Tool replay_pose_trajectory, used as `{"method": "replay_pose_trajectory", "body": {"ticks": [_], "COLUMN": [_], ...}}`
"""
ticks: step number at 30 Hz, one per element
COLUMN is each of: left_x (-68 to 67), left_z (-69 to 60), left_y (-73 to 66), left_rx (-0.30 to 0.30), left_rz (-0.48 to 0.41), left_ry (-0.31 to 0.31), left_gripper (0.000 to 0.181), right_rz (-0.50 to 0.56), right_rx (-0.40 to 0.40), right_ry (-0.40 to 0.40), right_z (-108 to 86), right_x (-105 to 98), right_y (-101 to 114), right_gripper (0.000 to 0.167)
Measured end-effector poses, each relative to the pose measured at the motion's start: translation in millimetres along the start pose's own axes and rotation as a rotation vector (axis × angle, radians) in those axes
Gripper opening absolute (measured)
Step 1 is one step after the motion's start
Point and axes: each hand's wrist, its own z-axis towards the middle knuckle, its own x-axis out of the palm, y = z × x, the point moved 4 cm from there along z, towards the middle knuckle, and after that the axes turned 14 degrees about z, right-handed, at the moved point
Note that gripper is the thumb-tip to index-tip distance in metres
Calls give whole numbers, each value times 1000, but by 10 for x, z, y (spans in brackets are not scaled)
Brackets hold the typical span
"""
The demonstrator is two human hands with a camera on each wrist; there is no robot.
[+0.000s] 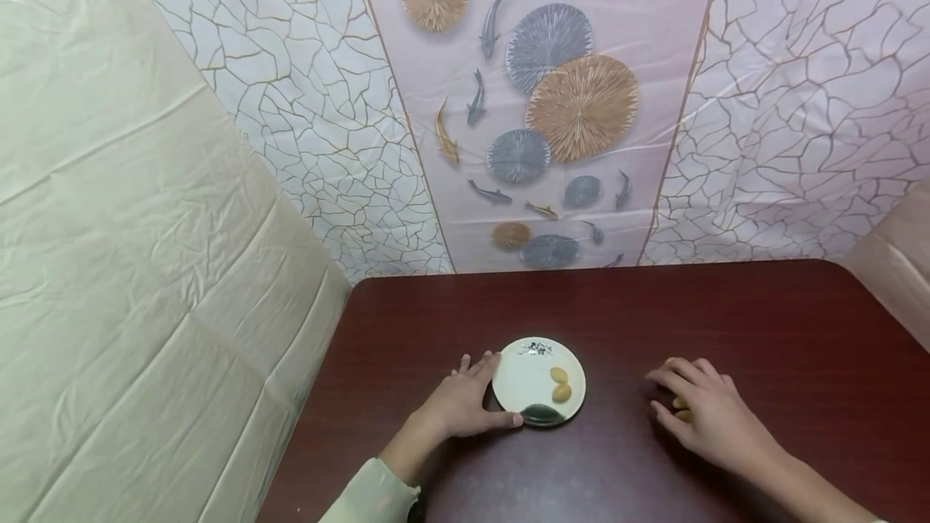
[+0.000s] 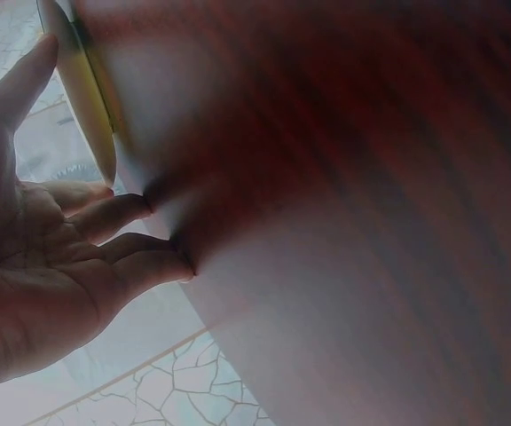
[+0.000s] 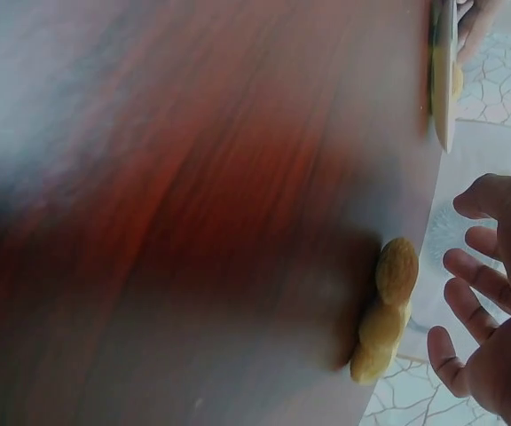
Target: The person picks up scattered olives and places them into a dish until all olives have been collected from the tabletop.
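Note:
A small round white plate [image 1: 519, 386] with a dark floral print and a dark green patch at its near rim lies on the table. On it are two yellowish-tan pieces, the nearer piece [image 1: 562, 392] lying against the farther one. My left hand [image 1: 461, 402] rests at the plate's left side, thumb and forefinger touching the rim, the other fingertips on the table. To the right, my right hand [image 1: 708, 410] hovers with loosely bent fingers over several peanuts [image 3: 397, 271] in their shells. In the right wrist view a gap separates its fingers from them.
The dark red-brown wooden table [image 1: 617, 313] reaches back to a patterned cloth [image 1: 552, 103] with lily pads and fish. A cream cloth [image 1: 145, 265] hangs along the left side, and another pale cloth [image 1: 901, 257] stands at the right edge.

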Motion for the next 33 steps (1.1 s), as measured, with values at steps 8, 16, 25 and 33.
{"method": "replay_pose_trajectory", "body": {"ticks": [8, 16, 25, 33], "left_x": [15, 0, -27, -30], "left_z": [9, -1, 9, -3], "left_y": [-4, -3, -2, -9], "left_rx": [3, -4, -21, -18], "left_rz": [1, -7, -14, -4], "left_ry": [2, 2, -13, -13], "left_gripper": [118, 117, 117, 117], "right_rz": [0, -4, -22, -25], "right_rx": [40, 68, 125, 134], "right_ry": [16, 18, 65, 69], "right_z": [-105, -186, -219, -285], "right_x": [-77, -90, -105, -82], "right_y": [-100, -141, -196, -225], "right_gripper": [51, 52, 47, 43]}}
